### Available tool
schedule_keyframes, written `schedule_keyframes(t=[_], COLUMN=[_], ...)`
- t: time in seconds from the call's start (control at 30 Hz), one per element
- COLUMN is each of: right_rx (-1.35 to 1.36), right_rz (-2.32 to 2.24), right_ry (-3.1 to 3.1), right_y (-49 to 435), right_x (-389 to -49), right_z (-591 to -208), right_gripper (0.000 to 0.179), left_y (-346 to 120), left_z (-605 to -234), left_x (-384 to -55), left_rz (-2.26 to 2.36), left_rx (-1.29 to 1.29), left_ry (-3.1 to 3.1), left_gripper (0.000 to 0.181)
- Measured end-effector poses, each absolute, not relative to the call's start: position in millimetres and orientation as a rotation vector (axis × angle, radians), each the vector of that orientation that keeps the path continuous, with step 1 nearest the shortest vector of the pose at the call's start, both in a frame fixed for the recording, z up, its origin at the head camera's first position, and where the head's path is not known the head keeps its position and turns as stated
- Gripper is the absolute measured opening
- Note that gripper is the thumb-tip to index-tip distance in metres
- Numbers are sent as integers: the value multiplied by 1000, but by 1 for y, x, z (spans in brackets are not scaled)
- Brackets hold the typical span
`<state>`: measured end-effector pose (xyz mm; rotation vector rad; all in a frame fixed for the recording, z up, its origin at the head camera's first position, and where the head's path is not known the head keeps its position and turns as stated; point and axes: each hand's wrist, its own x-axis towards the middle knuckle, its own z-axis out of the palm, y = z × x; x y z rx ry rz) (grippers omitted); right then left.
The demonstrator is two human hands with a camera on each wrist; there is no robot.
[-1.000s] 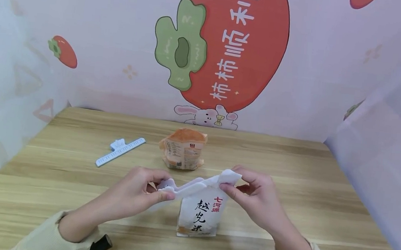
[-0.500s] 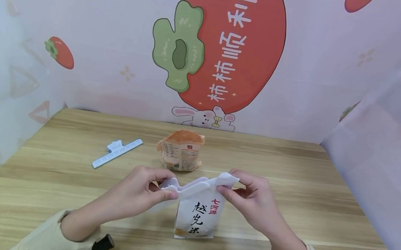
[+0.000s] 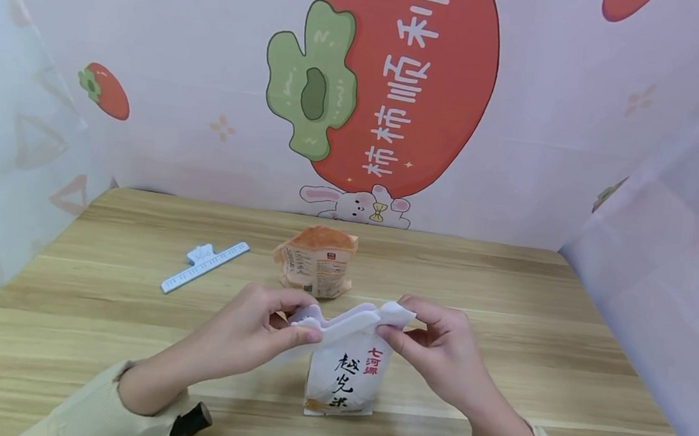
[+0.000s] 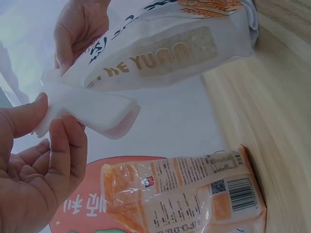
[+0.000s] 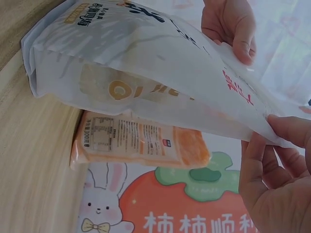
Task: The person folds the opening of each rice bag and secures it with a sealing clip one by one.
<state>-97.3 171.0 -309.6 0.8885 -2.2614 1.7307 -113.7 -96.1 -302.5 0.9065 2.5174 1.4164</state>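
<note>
A white bag of rice (image 3: 343,379) with black and red lettering stands upright on the table before me. My right hand (image 3: 442,336) pinches its top right corner between thumb and fingers. My left hand (image 3: 263,322) pinches the handle end of a pale lilac bag clip (image 3: 349,316) at the top of the bag. In the left wrist view the clip's long, round-ended bars (image 4: 104,109) lie across the folded top. Whether the bars are closed on the bag cannot be told. The right wrist view shows the bag's side window (image 5: 112,85) and the right fingertips (image 5: 272,127) on its top edge.
An orange and cream food packet (image 3: 317,264) stands behind the rice bag. To the left, a light blue bag clip (image 3: 206,266) lies on the wooden table (image 3: 477,272). A printed cloth backdrop (image 3: 203,35) encloses the back and sides.
My left hand has shifted slightly to the right, bringing the lilac clip further across the bag's top. The right hand keeps its pinch on the corner. The view has shifted slightly.
</note>
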Motion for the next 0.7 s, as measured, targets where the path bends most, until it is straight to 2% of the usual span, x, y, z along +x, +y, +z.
schedule_keyframes(t=[0.33,0.7], right_rx=[856,828], right_rz=[1712,1699], right_ry=[-2289,-2275], right_y=[170,168], right_x=[-98,-96], right_z=[-311,-312], right_gripper=[14,16], left_y=[-89,-81], left_z=[-299,-299], left_x=[-114,-117], left_rz=[1436,1474], left_rx=[926,980], left_ry=[2518,2525], left_gripper=[25,21])
